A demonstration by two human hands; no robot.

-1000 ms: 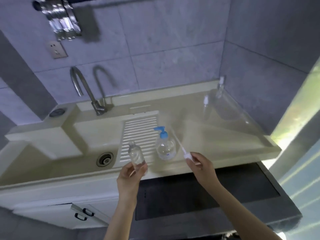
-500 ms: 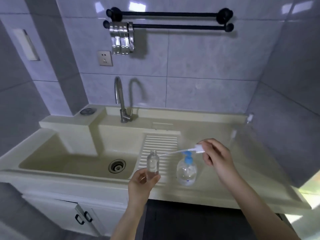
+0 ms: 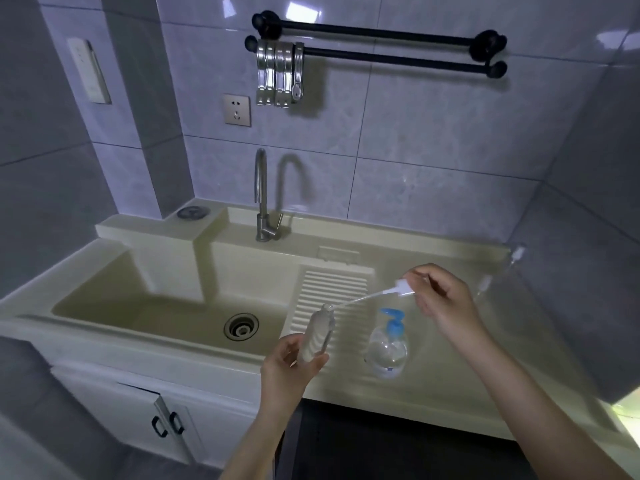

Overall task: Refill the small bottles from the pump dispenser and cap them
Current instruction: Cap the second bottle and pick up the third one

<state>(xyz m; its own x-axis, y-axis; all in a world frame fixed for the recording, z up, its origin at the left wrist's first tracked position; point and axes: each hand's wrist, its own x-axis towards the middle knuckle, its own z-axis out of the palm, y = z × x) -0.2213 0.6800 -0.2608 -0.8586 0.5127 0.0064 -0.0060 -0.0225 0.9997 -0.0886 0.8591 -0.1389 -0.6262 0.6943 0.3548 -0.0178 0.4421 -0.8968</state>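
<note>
Head view first, nearest to me: my left hand (image 3: pixel 291 362) grips the small clear bottle (image 3: pixel 318 336) by its lower part, fingers and thumb curled round it, holding it tilted with its open neck pointing up and to the right, above the front edge of the sink unit (image 3: pixel 173 336). My right hand (image 3: pixel 441 299) is raised higher and to the right, pinching the white spray cap (image 3: pixel 403 289) between thumb and fingertips. From that cap a thin dip tube (image 3: pixel 360 299) runs down to the left, and its tip sits right at the bottle's neck; I cannot tell whether it has entered the opening.

Just below my right hand, the pump dispenser (image 3: pixel 387 348) stands upright on the flat counter part of the unit, clear-bodied with a blue pump head, beside the ribbed washboard (image 3: pixel 329 296). Left of the washboard lies the basin with its round drain (image 3: pixel 241 326).

Below the unit, a white cabinet door (image 3: pixel 138 420) carries dark handles.

Farther back, two more small bottles (image 3: pixel 498 271) stand near the right rear corner of the counter, faint and blurred. A steel tap (image 3: pixel 262 199) rises at the back ledge. On the tiled wall behind hang a socket (image 3: pixel 237 110), a black double towel rail (image 3: pixel 381 46) and several metal clips (image 3: pixel 280 74) on its lower bar.
</note>
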